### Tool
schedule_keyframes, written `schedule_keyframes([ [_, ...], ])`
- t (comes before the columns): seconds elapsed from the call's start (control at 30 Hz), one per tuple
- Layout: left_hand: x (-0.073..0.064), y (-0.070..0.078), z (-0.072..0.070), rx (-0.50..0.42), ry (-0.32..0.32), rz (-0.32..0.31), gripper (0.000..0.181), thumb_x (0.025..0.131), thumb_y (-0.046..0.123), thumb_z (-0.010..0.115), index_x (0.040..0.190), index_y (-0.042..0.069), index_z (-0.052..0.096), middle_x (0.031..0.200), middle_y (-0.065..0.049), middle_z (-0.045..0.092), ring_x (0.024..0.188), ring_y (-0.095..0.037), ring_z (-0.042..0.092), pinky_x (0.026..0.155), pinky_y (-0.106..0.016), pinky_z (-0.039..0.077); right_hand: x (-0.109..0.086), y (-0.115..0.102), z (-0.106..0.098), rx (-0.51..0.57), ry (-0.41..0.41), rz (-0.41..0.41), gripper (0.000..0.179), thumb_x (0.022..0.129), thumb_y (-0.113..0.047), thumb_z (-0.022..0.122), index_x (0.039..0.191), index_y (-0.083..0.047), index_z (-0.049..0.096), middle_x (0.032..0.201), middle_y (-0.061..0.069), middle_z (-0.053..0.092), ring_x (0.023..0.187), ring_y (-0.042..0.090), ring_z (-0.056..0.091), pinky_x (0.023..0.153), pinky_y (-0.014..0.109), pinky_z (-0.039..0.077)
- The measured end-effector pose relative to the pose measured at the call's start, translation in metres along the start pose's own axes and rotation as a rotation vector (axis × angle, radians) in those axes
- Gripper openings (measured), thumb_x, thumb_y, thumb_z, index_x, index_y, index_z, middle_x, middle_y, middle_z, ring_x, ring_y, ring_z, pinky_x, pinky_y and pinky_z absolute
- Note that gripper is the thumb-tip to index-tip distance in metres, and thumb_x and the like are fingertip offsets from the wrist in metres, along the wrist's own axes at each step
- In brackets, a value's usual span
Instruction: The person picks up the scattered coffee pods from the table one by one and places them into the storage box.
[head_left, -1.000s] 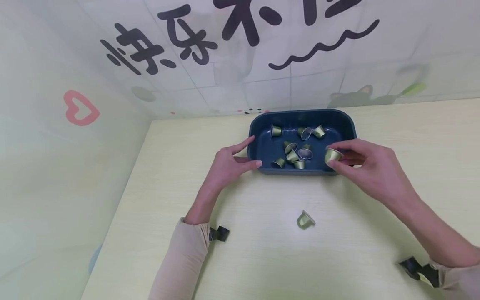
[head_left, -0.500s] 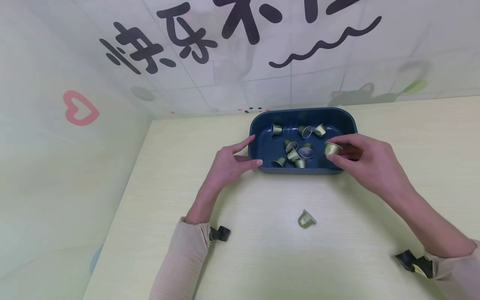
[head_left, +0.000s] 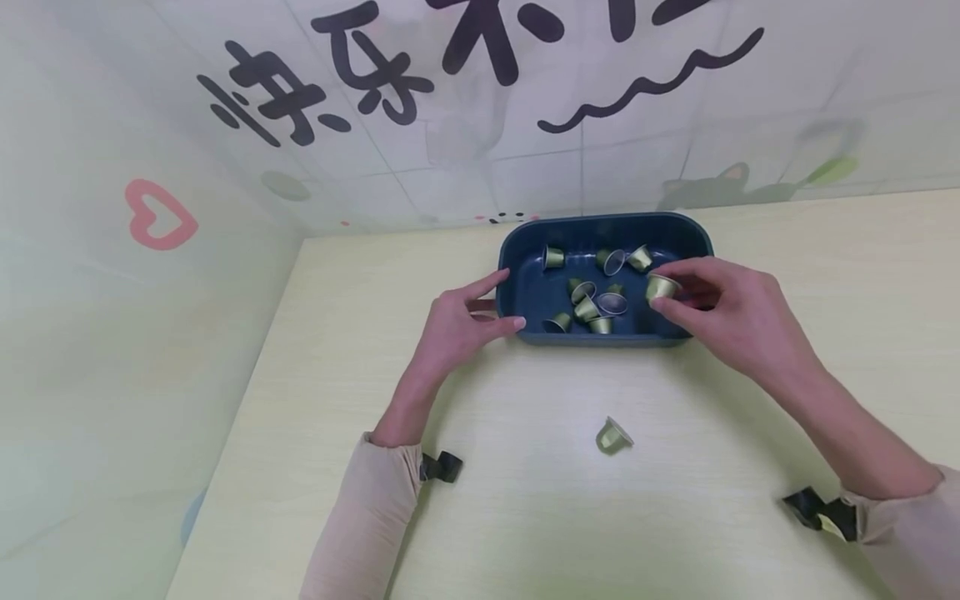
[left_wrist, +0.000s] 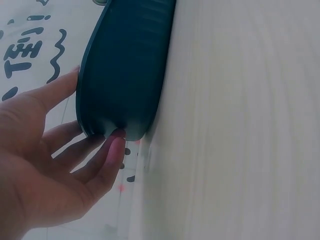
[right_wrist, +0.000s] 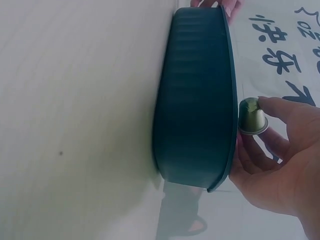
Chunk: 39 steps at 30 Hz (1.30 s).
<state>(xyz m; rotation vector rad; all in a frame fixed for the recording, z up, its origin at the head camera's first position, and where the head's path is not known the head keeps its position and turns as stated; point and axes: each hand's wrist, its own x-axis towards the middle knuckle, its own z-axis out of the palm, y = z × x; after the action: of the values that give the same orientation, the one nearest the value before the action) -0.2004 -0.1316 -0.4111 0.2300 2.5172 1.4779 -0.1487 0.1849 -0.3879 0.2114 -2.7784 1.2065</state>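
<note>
In the head view my right hand [head_left: 738, 312] pinches a pale green coffee capsule [head_left: 662, 287] between thumb and fingers, over the right part of a dark blue tray [head_left: 637, 340]. The right wrist view shows this capsule [right_wrist: 253, 116] beside the tray's rim, held clear of it. Several similar capsules [head_left: 586, 310] lie scattered inside the tray, some tipped on their sides. My left hand [head_left: 461, 329] touches the tray's left end, its thumb and index finger spread along the rim. In the left wrist view, fairly straight fingers of the left hand [left_wrist: 65, 160] meet the end wall.
One more green capsule [head_left: 614, 436] lies on the pale wooden table [head_left: 525, 517] in front of the tray. Behind the tray rises a white wall [head_left: 465, 158] with black lettering; another wall stands at the left. Black straps [head_left: 442, 467] sit at both wrists.
My right hand, holding the capsule, has moved slightly farther from the person, over the tray. The left hand keeps its place at the tray's end.
</note>
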Motion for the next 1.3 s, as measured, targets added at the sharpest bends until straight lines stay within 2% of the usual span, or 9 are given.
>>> schedule_keyframes([
  [0.23,0.002,0.003,0.0,0.009,-0.016,0.011,0.067,0.081,0.022,0.084,0.142,0.022,0.057,0.136,-0.009,0.061,0.106,-0.021,0.068,0.084,-0.034,0.057,0.01,-0.005,0.0,-0.033,-0.006,-0.009,0.029,0.091,-0.024,0.075,0.118,-0.012,0.071,0.092,0.007,0.071,0.081,0.022,0.066,0.061,0.016,0.045],
  [0.4,0.002,0.002,0.0,0.015,-0.035,0.017,0.068,0.083,0.022,0.083,0.144,0.021,0.055,0.139,-0.009,0.058,0.108,-0.023,0.067,0.085,-0.036,0.056,0.016,-0.005,0.002,-0.013,-0.029,0.006,0.03,0.091,-0.024,0.074,0.119,-0.012,0.07,0.094,0.009,0.072,0.082,0.023,0.067,0.061,0.017,0.046],
  [0.57,0.001,0.002,0.0,0.008,-0.036,0.008,0.068,0.083,0.021,0.083,0.144,0.022,0.055,0.139,-0.01,0.058,0.109,-0.023,0.067,0.086,-0.036,0.056,0.02,-0.001,0.005,-0.005,-0.049,0.022,0.031,0.091,-0.024,0.075,0.118,-0.011,0.07,0.094,0.01,0.072,0.084,0.025,0.068,0.061,0.019,0.047],
  [0.77,0.0,0.001,-0.001,-0.008,-0.032,-0.008,0.069,0.082,0.02,0.084,0.144,0.023,0.055,0.139,-0.012,0.058,0.11,-0.024,0.067,0.088,-0.036,0.055,0.023,0.001,0.007,-0.028,-0.026,0.012,0.031,0.09,-0.022,0.075,0.118,-0.009,0.071,0.095,0.013,0.072,0.083,0.027,0.068,0.06,0.021,0.047],
  [0.93,0.0,0.0,-0.001,-0.02,-0.02,0.002,0.068,0.081,0.02,0.084,0.143,0.021,0.056,0.136,-0.012,0.06,0.11,-0.024,0.067,0.087,-0.036,0.056,0.026,0.003,0.01,-0.036,-0.028,0.02,0.031,0.09,-0.022,0.075,0.118,-0.009,0.071,0.094,0.014,0.072,0.081,0.027,0.067,0.059,0.022,0.047],
  [1.3,0.0,-0.001,0.0,-0.044,-0.01,-0.002,0.069,0.081,0.019,0.085,0.143,0.019,0.056,0.135,-0.009,0.062,0.11,-0.021,0.067,0.086,-0.034,0.056,0.032,0.003,0.017,-0.065,-0.023,0.003,0.029,0.09,-0.015,0.075,0.117,-0.007,0.071,0.1,0.016,0.072,0.085,0.028,0.068,0.069,0.038,0.053],
])
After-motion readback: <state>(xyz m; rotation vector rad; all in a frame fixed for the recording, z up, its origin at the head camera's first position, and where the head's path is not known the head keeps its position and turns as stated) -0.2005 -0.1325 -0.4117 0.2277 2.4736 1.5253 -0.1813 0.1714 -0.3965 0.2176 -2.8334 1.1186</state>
